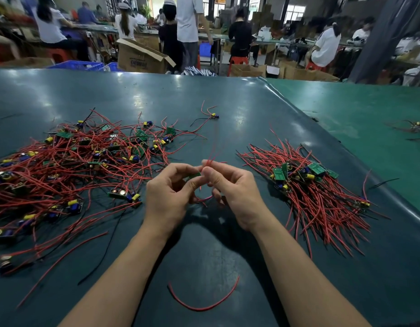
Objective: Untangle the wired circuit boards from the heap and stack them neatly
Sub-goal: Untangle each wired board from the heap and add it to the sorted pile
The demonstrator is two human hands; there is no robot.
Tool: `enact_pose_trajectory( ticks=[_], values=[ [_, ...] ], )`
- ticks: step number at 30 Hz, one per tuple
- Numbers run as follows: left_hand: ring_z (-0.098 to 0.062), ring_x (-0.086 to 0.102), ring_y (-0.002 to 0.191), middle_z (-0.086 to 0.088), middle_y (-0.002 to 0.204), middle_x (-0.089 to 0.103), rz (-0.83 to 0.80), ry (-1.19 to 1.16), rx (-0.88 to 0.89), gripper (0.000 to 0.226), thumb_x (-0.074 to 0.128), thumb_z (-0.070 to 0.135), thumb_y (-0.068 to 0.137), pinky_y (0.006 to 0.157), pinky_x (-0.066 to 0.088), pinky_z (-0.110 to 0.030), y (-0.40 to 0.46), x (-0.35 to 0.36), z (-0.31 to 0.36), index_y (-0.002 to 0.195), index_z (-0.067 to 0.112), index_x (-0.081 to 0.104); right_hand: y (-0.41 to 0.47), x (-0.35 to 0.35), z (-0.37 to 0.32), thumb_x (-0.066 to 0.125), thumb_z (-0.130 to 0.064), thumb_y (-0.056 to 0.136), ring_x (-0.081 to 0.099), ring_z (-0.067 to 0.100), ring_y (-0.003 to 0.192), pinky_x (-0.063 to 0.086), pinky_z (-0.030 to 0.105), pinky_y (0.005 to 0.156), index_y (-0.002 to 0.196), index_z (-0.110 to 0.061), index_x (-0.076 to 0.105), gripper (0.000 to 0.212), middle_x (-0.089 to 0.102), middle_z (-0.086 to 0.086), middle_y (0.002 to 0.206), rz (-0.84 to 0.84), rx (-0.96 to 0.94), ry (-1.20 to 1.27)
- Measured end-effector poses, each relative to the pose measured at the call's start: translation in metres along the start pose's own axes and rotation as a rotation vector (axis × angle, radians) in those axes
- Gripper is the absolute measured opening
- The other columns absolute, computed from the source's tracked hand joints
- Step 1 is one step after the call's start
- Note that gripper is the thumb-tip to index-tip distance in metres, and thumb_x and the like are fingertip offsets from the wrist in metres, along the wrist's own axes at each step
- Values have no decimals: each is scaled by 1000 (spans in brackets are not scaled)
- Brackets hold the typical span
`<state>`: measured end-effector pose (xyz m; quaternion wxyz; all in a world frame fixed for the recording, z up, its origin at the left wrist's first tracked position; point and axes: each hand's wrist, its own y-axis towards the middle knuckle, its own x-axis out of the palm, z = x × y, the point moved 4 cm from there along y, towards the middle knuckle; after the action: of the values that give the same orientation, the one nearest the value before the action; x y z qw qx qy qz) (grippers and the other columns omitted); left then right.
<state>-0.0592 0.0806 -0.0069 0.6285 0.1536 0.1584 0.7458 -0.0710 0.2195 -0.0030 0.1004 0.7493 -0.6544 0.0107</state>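
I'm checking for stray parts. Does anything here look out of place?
Yes. A loose red wire lies curved on the mat near the forearms, attached to no board. One wired board also sits alone beyond the tangled heap.

A dark teal surface (204,95) reflects overhead light. Beyond it, seated workers (326,43) line long benches among open cardboard boxes (138,56), red stools (238,61) and bright windows (295,10).

Tangled heap (69,166) of green boards with red and black wires, left of frame. Gathered stack (305,185) right of centre, wires fanned toward lower right. One green board (194,176) at centre, pinched between fingers, red leads rising.
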Motion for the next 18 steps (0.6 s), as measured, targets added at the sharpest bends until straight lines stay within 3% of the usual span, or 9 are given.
enact_pose_trajectory(
  ticks=[3,7,12,16,18],
  values=[
    [-20,65,58,-2,77,73,-38,93,20,23,79,27,70,56,56,-32,-1,1,1,85,11,72,1,-2,0,69,-11,88,49,11,46,39,20,38,93,-7,74,8,68,4,71,30,-34,-17],
    [-19,69,78,-2,92,72,-98,203,63,29,81,5,75,75,57,-27,0,2,3,101,12,69,2,-9,-1,65,-9,92,55,12,48,39,19,38,88,-1,72,12,66,3,67,114,3,76],
    [-2,66,72,8,80,72,-73,174,38,22,81,7,74,72,54,-18,2,2,1,89,18,70,5,-16,-1,61,-17,96,52,8,49,37,18,39,82,-8,74,20,64,-1,64,190,18,150],
    [-9,69,72,6,78,73,-40,169,74,19,83,12,74,72,55,-21,1,1,1,86,21,71,9,-39,-6,63,-13,94,44,3,42,33,16,37,73,-9,72,23,60,-4,56,446,0,256],
    [-13,69,71,6,78,73,-23,177,106,20,83,18,74,72,56,-24,1,0,3,88,24,71,9,-44,-6,63,-13,94,44,3,42,33,16,36,74,-9,71,22,59,-4,54,483,22,334]
  ],
)
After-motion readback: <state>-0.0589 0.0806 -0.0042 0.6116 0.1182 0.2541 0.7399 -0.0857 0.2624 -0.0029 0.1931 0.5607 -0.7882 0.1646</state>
